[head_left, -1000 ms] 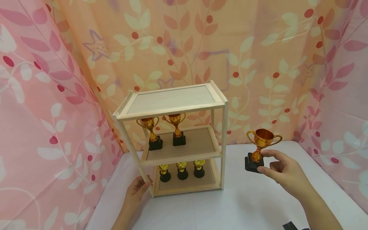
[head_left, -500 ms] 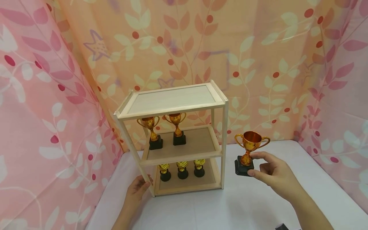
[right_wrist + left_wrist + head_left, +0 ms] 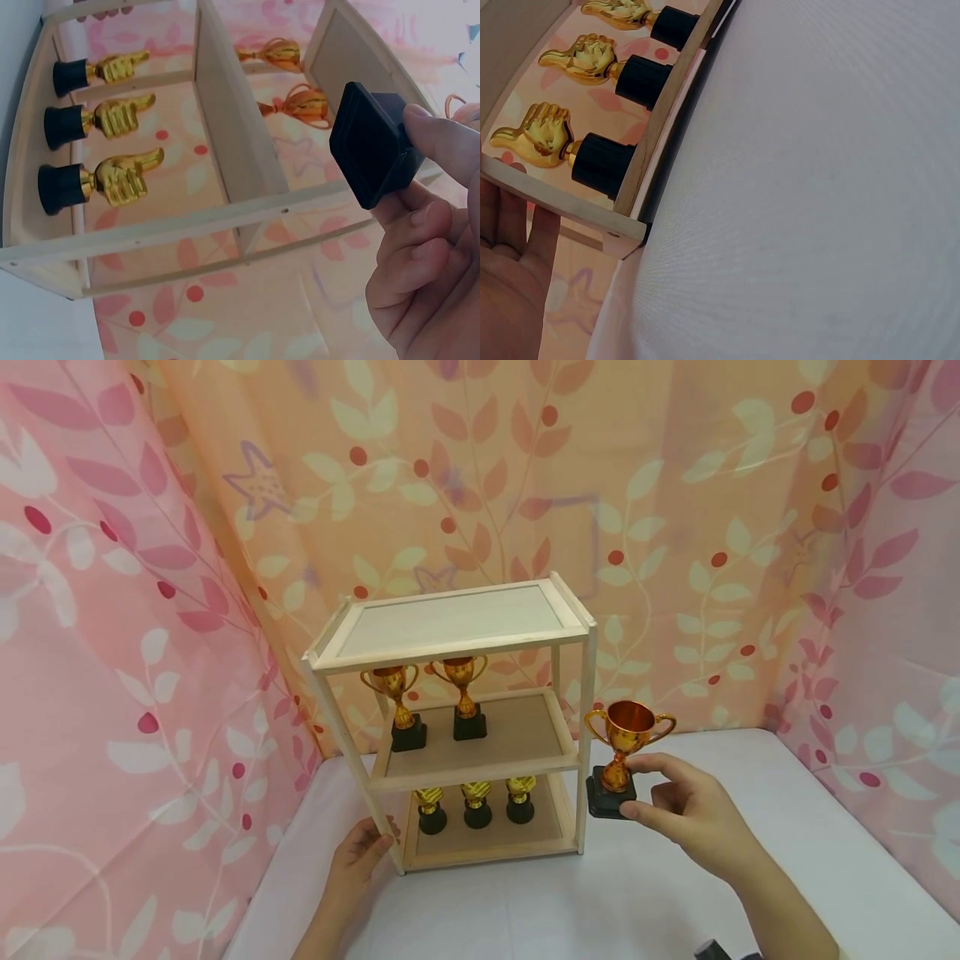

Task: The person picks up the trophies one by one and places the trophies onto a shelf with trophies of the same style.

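Observation:
Upright in the air beside the shelf's right post, a gold trophy cup (image 3: 630,727) with two handles is pinched at its black base and stem by my right hand (image 3: 693,814). The right wrist view shows the underside of that black base (image 3: 371,146), thumb on one side. My left hand (image 3: 360,852) grips the lower left post of a pale wooden shelf (image 3: 480,781), its fingers partly hidden behind the post. On the middle tier stand two matching trophy cups (image 3: 467,722), toward the left. Three gold thumbs-up trophies (image 3: 544,135) with round black bases line the bottom tier.
The shelf's top tier (image 3: 450,618) overhangs the cups, hiding part of their rims. Bare middle-tier board (image 3: 525,727) shows right of the cups. A white cloth (image 3: 540,910) covers the table, and patterned curtains (image 3: 675,527) surround it. A dark object (image 3: 712,950) shows at the bottom edge.
My right hand has moved left with the trophy cup, from well right of the shelf to close beside its right post. The left hand keeps its place on the left post.

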Tool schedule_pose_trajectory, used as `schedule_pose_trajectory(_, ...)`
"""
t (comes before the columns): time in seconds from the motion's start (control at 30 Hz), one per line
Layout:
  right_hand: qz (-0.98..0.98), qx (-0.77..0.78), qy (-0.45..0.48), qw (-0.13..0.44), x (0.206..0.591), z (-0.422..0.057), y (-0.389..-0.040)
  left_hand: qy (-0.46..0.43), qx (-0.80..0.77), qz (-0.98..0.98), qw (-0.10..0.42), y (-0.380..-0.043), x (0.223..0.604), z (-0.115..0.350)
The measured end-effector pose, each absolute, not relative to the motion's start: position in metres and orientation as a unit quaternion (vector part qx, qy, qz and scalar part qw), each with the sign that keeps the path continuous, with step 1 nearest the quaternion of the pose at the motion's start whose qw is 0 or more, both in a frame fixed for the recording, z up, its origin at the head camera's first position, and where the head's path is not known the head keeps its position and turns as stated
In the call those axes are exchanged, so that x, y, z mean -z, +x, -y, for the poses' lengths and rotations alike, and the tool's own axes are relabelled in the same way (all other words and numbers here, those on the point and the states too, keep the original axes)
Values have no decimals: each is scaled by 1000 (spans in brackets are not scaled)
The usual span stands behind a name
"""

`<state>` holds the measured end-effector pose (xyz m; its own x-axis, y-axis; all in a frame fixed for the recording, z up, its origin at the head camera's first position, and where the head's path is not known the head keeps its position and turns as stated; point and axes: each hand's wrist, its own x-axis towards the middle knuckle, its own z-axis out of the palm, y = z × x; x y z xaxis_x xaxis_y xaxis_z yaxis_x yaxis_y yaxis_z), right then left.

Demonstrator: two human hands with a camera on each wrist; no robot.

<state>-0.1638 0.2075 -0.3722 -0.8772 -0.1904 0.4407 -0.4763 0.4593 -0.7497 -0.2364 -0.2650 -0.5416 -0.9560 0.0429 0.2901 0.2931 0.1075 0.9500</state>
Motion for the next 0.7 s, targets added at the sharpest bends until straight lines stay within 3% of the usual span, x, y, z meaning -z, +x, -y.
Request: schedule_pose_trajectory(0.7, 835, -498, 177, 154, 362, -144, -179, -109, 663, 735, 91, -234, 540, 264)
